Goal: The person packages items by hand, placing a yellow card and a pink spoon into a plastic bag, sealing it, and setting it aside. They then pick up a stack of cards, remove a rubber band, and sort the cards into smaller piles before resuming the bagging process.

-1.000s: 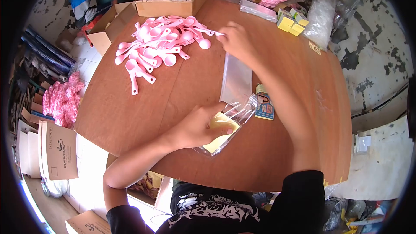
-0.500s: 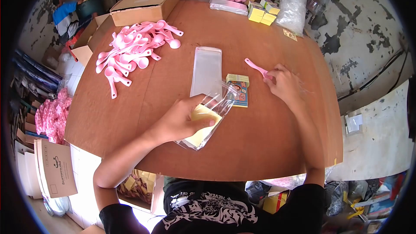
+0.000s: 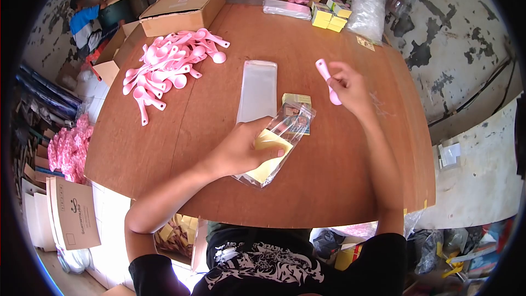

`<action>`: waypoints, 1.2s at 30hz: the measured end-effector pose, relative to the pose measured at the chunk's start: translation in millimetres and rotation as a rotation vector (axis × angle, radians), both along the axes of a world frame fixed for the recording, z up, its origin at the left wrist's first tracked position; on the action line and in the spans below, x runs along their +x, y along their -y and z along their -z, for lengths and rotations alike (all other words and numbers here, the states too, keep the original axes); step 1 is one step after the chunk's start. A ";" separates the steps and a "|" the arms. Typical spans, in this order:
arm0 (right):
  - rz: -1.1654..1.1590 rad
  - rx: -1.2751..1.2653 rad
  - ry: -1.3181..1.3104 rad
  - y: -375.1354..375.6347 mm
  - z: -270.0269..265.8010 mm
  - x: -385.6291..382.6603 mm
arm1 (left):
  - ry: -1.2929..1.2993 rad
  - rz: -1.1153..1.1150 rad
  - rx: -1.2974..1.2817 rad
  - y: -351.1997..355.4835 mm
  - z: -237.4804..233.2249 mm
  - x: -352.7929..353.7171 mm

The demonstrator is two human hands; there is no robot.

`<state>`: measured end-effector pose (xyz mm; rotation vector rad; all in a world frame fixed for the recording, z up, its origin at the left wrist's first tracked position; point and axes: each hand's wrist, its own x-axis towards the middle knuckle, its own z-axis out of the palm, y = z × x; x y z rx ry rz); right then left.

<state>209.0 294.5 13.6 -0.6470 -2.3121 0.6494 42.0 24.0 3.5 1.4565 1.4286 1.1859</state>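
Right fingers (image 3: 337,71): curled shut around the handle of a pink spoon (image 3: 327,81). The spoon is pinched between thumb and fingertips, with one end sticking up and away past the fingers and the other end pointing down toward the palm. The right hand (image 3: 350,90) is raised over the table, to the right of the bag mouth and not touching the bag.

Left fingers (image 3: 274,152): closed on a clear plastic bag (image 3: 287,126). The thumb presses on top and the other fingers wrap over the near long edge. Inside the bag, under the thumb, is a yellow packet (image 3: 264,163). The left hand (image 3: 246,151) holds the bag tilted, its open mouth pointing up and to the right and its closed end toward the body.

Under the bag mouth lies a small printed box (image 3: 298,100), flat on the table and partly covered by the film. Just to its left is a flat stack of clear sleeves (image 3: 256,87).

Further out, at left, is a loose pile of pink spoons (image 3: 167,66), well apart from both hands. A closed cardboard carton (image 3: 183,6) sits beyond it. Yellow boxes (image 3: 327,17) and a bag of clear wrappers (image 3: 368,6) are at the far edge.

All of this rests on a round wooden table (image 3: 329,186).

At upper left, off the table, is another person in a blue top (image 3: 85,19).
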 end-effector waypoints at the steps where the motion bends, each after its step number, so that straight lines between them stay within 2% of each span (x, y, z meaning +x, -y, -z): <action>1: -0.027 -0.289 -0.146 13.2 -14.0 1.9 | 0.003 -0.002 -0.003 0.0 1.4 0.1; 2: -0.027 -0.293 -0.145 25.4 -25.0 3.0 | 0.012 -0.007 -0.027 -0.2 2.3 0.5; 4: -0.156 -0.386 -0.391 49.4 -44.2 3.0 | 0.020 -0.011 -0.052 -0.7 3.0 1.3; 10: -0.247 -0.466 -0.579 113.9 -51.2 -10.0 | 0.050 -0.013 -0.043 2.9 0.9 4.7; 16: -0.285 -0.436 -0.436 135.1 -33.0 -16.6 | 0.031 -0.060 0.009 5.2 -0.4 6.6; 18: -0.298 -0.286 -0.444 139.0 -27.4 -18.1 | 0.053 -0.112 0.180 1.2 12.1 6.1; 21: -0.292 -0.345 -0.415 149.1 -24.7 -18.0 | -0.009 -0.106 0.267 -1.3 17.3 3.4; 24: -0.324 -0.262 -0.432 147.3 -14.1 -22.5 | 0.132 -0.140 0.200 2.6 11.4 7.3; 26: -0.347 -0.211 -0.337 146.8 -10.0 -22.9 | 0.143 -0.127 0.217 2.3 9.7 7.6; 27: -0.423 -0.457 -0.403 152.5 -13.6 -24.7 | 0.154 -0.111 0.234 2.4 9.3 7.3; 28: -0.425 -0.457 -0.403 154.0 -15.5 -23.3 | 0.154 -0.112 0.234 2.8 11.1 7.1; 30: -0.412 -0.681 -0.299 153.1 -19.2 -17.6 | 0.304 -0.056 0.195 4.3 16.6 8.2; 31: -0.390 -0.593 -0.314 149.3 -23.4 -15.4 | 0.305 -0.056 0.196 5.0 16.6 10.2; 32: -0.368 -0.504 -0.327 145.4 -30.3 -12.3 | 0.242 -0.102 0.311 5.1 15.5 13.2; 33: -0.278 -0.357 -0.296 148.5 -53.6 -6.4 | 0.179 -0.149 0.428 4.9 14.2 14.6; 34: -0.260 -0.210 -0.358 144.8 -67.7 -1.9 | 0.181 -0.152 0.433 5.1 12.8 12.2; 35: -0.240 -0.064 -0.418 138.9 -80.3 1.1 | 0.028 -0.227 0.496 6.0 11.5 8.0; 36: -0.240 -0.064 -0.415 133.0 -96.7 1.8 | -0.127 -0.301 0.555 6.8 11.0 4.0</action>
